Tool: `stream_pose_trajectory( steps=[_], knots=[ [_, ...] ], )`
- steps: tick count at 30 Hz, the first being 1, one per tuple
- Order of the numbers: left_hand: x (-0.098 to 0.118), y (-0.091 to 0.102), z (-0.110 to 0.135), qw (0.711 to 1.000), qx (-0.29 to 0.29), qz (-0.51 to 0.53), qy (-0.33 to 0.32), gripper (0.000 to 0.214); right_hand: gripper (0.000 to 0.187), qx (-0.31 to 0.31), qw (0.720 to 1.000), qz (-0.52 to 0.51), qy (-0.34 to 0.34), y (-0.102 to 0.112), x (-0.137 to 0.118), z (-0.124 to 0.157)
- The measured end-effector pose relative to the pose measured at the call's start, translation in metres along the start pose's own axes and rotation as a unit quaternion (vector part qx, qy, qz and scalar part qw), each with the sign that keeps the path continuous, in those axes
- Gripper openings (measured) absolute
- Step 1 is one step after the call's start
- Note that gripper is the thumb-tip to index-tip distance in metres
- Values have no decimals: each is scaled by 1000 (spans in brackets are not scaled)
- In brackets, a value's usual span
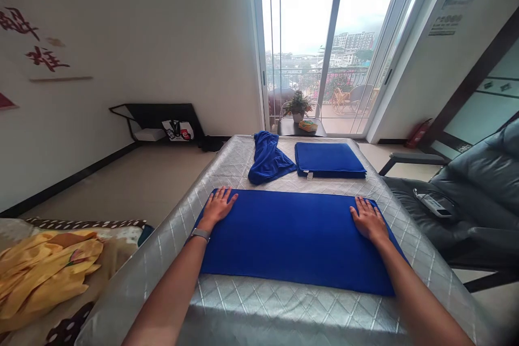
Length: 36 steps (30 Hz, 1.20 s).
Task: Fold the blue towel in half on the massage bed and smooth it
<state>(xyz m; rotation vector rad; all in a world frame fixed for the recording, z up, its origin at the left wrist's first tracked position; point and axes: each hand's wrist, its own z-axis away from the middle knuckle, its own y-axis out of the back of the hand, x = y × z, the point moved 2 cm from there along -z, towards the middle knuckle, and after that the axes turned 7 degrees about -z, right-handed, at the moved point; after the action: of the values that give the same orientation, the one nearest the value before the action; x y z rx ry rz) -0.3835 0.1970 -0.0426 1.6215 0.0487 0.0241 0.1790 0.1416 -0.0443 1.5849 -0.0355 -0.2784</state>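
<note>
While both arms reached forward over the silver quilted cover (284, 300), a rectangular blue cloth (292, 243) lay spread flat on it, straight in front of the person, its long edges running from nine to three o'clock. Taking the middle of that cloth as the dial's centre, the left hand (219, 206) lay palm down at ten o'clock, near the far corner, its fingers apart and extended rather than curled. The right hand (370, 221) lay palm down between two and three o'clock, likewise flattened on the fabric, thumb held away from the fingers. A grey band (200, 234) circled the left wrist.

Farther off on the cover, a crumpled blue cloth (267, 161) sat between eleven and twelve, and a folded blue stack (330, 158) with a small white tag (310, 175) sat at one, just beside it. Beyond them, at twelve, stood a potted plant (298, 107). Toward nine o'clock lay a rumpled yellow cloth (44, 273); between two and three, a white power strip (433, 204) rested on a dark armchair (486, 184).
</note>
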Motion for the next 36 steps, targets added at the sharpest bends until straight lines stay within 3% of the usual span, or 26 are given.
stream_pose_trajectory(
  steps=[4, 11, 16, 19, 22, 26, 29, 32, 36],
  knots=[
    [-26, -4, 1, 1000, 5, -9, 20, 79, 70, 1, 1000, 3, 1, -1, 1, -1],
    [-21, -6, 2, 1000, 14, 1, 22, 78, 69, -9, 1000, 12, -1, -1, 2, -4],
    [-20, -4, 3, 1000, 15, 9, 25, 77, 64, -21, 997, 74, -22, 14, -13, -3],
    [-18, -1, 4, 999, 15, 13, 32, 77, 59, 27, 994, 101, -6, 25, -51, 3],
    [-17, 0, 5, 999, 23, 13, 32, 75, 60, 48, 993, 71, 77, 25, -112, 15],
    [-17, 0, 5, 999, 35, 17, 26, 74, 62, -11, 985, -19, 173, 9, -192, 29],
    [-18, 0, 6, 999, 33, 23, 25, 73, 66, -47, 977, -57, 199, -4, -223, 34],
    [-19, -2, 5, 999, 28, 25, 24, 73, 67, -63, 978, -62, 190, -11, -219, 31],
    [-20, -4, 3, 999, 31, 16, 25, 73, 66, -60, 985, -41, 154, -9, -164, 19]
  ],
)
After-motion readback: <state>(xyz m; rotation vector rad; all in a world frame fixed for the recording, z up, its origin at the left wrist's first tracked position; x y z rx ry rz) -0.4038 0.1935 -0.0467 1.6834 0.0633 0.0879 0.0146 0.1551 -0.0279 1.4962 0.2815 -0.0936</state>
